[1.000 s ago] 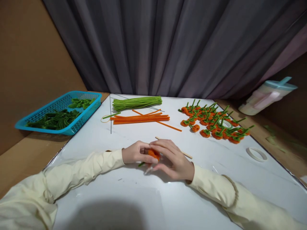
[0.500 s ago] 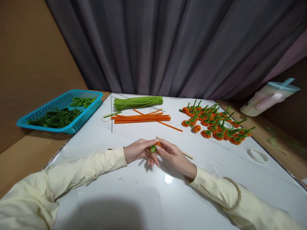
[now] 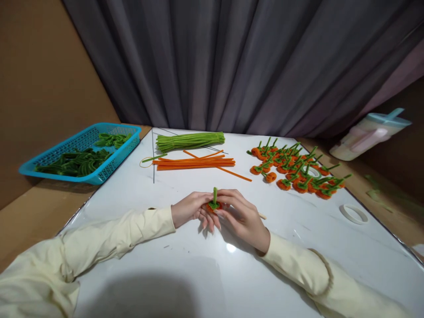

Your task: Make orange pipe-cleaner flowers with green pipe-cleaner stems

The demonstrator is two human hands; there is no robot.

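Between my hands, above the white table, is a small orange pumpkin [image 3: 214, 205] with green leaves and an upright green stem. My left hand [image 3: 195, 210] holds it from the left, thumb on its side and the other fingers beneath. Around its right side are the fingers of my right hand [image 3: 241, 216], which also grip it. A thin wooden stick [image 3: 262, 216] lies behind my right hand, mostly hidden by it.
Orange stems [image 3: 195, 164] and a green bundle [image 3: 190, 141] lie at the back. Several finished pumpkins [image 3: 300, 184] stand at the right, near a white tape ring [image 3: 353, 214] and a tumbler [image 3: 367, 134]. A blue basket [image 3: 96, 177] holds green pieces at the left.
The pumpkin has been turned so its green stem now points up. My right hand has shifted, its fingers spread further over the right side, covering more of the stick.
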